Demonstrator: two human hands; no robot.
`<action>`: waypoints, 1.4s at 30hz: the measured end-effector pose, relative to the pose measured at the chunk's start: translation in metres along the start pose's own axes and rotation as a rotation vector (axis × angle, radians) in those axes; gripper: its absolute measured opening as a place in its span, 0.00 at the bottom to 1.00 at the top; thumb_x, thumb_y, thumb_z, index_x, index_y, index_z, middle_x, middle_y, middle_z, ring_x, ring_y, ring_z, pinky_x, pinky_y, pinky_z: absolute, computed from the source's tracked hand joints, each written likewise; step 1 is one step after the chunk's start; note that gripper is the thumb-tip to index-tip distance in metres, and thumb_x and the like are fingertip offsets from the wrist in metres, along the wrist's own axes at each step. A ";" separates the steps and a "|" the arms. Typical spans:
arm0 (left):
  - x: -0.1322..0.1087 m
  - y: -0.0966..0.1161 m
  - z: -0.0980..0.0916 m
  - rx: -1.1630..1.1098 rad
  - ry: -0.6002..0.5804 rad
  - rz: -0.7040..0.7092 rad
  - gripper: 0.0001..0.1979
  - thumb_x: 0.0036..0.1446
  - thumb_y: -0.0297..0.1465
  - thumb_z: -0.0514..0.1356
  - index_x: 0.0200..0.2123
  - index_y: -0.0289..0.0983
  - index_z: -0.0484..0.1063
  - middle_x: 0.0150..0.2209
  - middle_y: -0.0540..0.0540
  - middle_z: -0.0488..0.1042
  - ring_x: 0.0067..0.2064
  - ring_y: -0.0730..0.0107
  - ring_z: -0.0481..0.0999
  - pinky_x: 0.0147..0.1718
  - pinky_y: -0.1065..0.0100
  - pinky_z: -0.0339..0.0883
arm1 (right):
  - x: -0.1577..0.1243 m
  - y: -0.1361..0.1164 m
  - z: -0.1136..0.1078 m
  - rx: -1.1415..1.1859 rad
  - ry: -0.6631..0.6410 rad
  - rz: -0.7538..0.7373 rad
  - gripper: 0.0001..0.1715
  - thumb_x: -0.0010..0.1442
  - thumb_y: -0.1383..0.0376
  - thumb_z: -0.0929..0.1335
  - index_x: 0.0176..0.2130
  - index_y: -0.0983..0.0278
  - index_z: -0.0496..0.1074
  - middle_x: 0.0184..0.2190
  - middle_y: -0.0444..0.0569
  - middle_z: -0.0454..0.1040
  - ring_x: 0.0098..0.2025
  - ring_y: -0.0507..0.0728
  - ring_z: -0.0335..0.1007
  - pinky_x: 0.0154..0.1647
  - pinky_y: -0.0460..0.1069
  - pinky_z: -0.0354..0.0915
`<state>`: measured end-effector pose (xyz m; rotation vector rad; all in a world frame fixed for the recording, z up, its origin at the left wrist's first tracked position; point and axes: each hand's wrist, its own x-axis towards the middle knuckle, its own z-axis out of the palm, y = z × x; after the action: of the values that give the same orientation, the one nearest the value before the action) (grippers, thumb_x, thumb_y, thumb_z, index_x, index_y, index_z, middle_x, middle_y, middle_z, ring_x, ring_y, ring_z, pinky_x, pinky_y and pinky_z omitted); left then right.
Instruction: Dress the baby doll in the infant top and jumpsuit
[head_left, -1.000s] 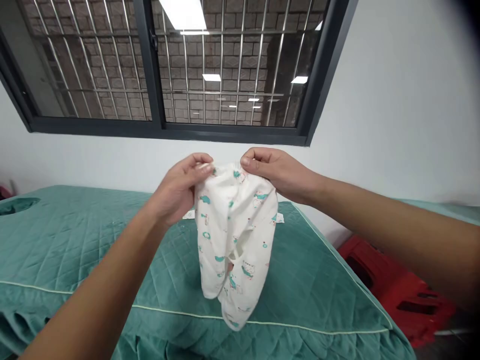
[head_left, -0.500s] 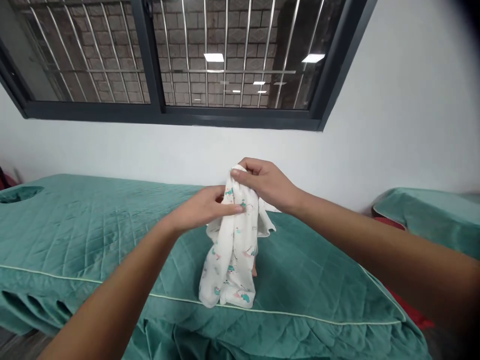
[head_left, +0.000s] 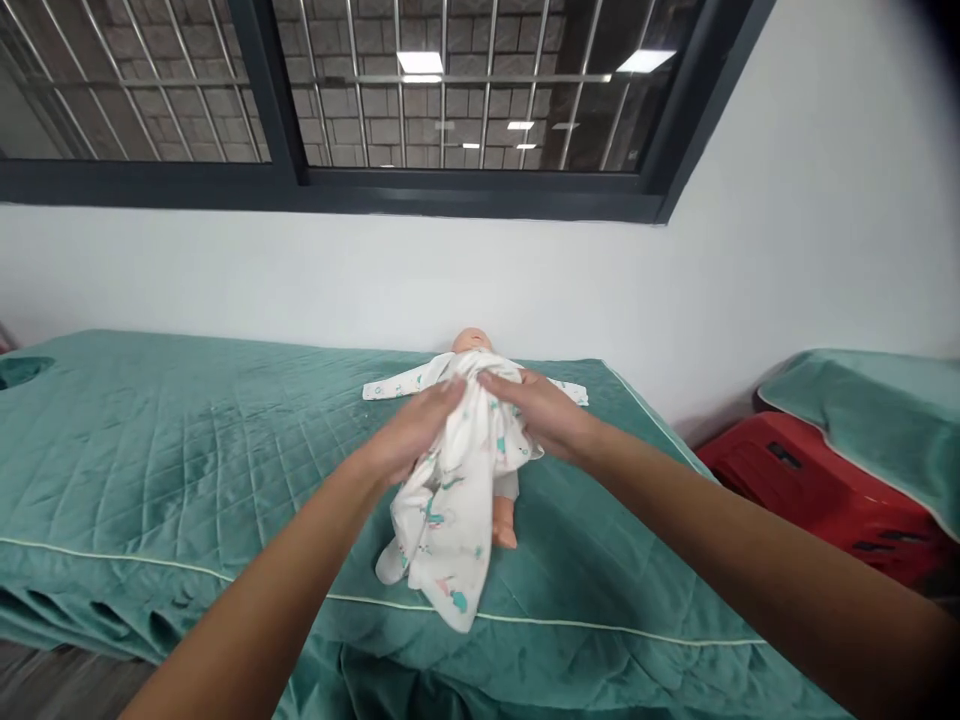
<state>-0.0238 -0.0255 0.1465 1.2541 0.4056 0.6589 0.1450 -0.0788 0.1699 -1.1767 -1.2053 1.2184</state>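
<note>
A baby doll [head_left: 472,341] lies on its back on a green quilted table [head_left: 165,450], head toward the wall, one bare foot [head_left: 503,528] showing. Over its body lies a pair of white printed baby trousers [head_left: 444,520]. My left hand [head_left: 415,428] and my right hand [head_left: 534,408] both grip the trousers' upper end above the doll's middle, fingers closed on the cloth. The doll wears a white printed top with its sleeves [head_left: 397,382] spread out to both sides. Most of the doll's body is hidden by the cloth and my hands.
A white wall and a barred dark-framed window [head_left: 360,100] stand behind the table. A red plastic stool [head_left: 810,480] sits on the floor at the right, beside a second green-covered table [head_left: 870,420]. A face hole [head_left: 19,370] shows at the table's far left.
My hands have come down from holding the trousers up in the air to laying them over the doll. The view has tilted down, and the doll's head now shows.
</note>
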 end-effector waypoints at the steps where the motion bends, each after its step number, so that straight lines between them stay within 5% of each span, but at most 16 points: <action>1: -0.003 -0.002 -0.001 0.065 -0.076 -0.055 0.23 0.52 0.44 0.67 0.46 0.35 0.75 0.39 0.42 0.80 0.40 0.59 0.78 0.39 0.63 0.69 | 0.003 0.002 -0.001 0.105 0.048 -0.018 0.20 0.57 0.54 0.72 0.42 0.67 0.76 0.36 0.51 0.80 0.37 0.58 0.75 0.40 0.50 0.70; 4: -0.010 -0.007 -0.010 0.146 -0.253 -0.210 0.23 0.46 0.34 0.72 0.47 0.34 0.76 0.44 0.39 0.80 0.46 0.54 0.78 0.42 0.61 0.70 | 0.004 0.009 -0.006 0.243 0.076 -0.008 0.19 0.60 0.55 0.70 0.43 0.66 0.76 0.37 0.52 0.80 0.38 0.58 0.76 0.40 0.50 0.71; 9: -0.008 -0.018 -0.022 -0.111 -0.001 -0.157 0.24 0.50 0.32 0.69 0.50 0.32 0.75 0.41 0.38 0.81 0.39 0.56 0.80 0.38 0.62 0.72 | -0.012 0.026 -0.008 0.094 -0.171 0.134 0.26 0.57 0.50 0.71 0.46 0.66 0.76 0.40 0.53 0.80 0.40 0.58 0.76 0.41 0.50 0.71; 12: -0.003 -0.024 -0.021 -0.201 0.023 -0.137 0.22 0.51 0.33 0.68 0.48 0.29 0.75 0.36 0.38 0.81 0.34 0.58 0.81 0.32 0.65 0.72 | -0.018 0.036 -0.003 -0.050 -0.272 0.216 0.25 0.49 0.55 0.77 0.44 0.66 0.78 0.40 0.51 0.81 0.41 0.58 0.77 0.42 0.50 0.71; 17: -0.007 -0.033 -0.012 -0.303 -0.037 -0.147 0.23 0.51 0.36 0.69 0.49 0.30 0.74 0.36 0.38 0.81 0.34 0.59 0.81 0.35 0.65 0.73 | -0.009 0.039 0.004 0.235 -0.043 0.142 0.24 0.55 0.53 0.73 0.46 0.66 0.76 0.39 0.52 0.81 0.42 0.60 0.77 0.49 0.54 0.70; 22: -0.016 -0.040 -0.003 -0.207 -0.181 -0.310 0.24 0.45 0.30 0.72 0.47 0.30 0.75 0.38 0.37 0.81 0.34 0.61 0.80 0.35 0.63 0.74 | -0.003 0.026 0.002 0.585 -0.207 0.201 0.30 0.63 0.47 0.63 0.48 0.68 0.73 0.41 0.56 0.80 0.47 0.64 0.76 0.51 0.59 0.70; 28: -0.018 -0.034 -0.002 -0.358 0.070 -0.129 0.25 0.50 0.28 0.68 0.53 0.30 0.72 0.41 0.36 0.81 0.38 0.57 0.81 0.39 0.62 0.75 | -0.028 0.042 -0.007 0.306 -0.139 0.166 0.25 0.61 0.52 0.69 0.50 0.66 0.73 0.44 0.53 0.79 0.44 0.58 0.76 0.48 0.52 0.71; 33: -0.022 -0.042 0.003 -0.380 0.131 -0.190 0.21 0.50 0.28 0.67 0.49 0.29 0.74 0.34 0.38 0.81 0.35 0.56 0.82 0.38 0.60 0.75 | -0.051 0.053 0.001 0.070 -0.311 0.249 0.25 0.52 0.56 0.76 0.46 0.68 0.75 0.37 0.52 0.80 0.38 0.57 0.76 0.40 0.50 0.71; 38: -0.032 -0.050 0.019 -0.338 -0.036 -0.232 0.25 0.47 0.32 0.71 0.48 0.30 0.74 0.38 0.37 0.81 0.34 0.59 0.81 0.35 0.64 0.74 | -0.046 0.034 0.003 0.190 -0.012 0.087 0.21 0.53 0.57 0.74 0.43 0.67 0.76 0.37 0.51 0.80 0.37 0.58 0.76 0.42 0.51 0.70; 42: -0.031 -0.042 0.027 -0.388 -0.133 -0.291 0.27 0.47 0.34 0.71 0.51 0.31 0.73 0.41 0.36 0.81 0.37 0.56 0.81 0.39 0.60 0.74 | -0.043 0.024 -0.003 0.341 -0.034 0.060 0.21 0.54 0.59 0.73 0.46 0.66 0.76 0.37 0.51 0.80 0.35 0.58 0.77 0.40 0.52 0.70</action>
<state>-0.0207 -0.0726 0.1116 0.8433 0.3226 0.3795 0.1474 -0.1219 0.1451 -0.9459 -0.9449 1.4292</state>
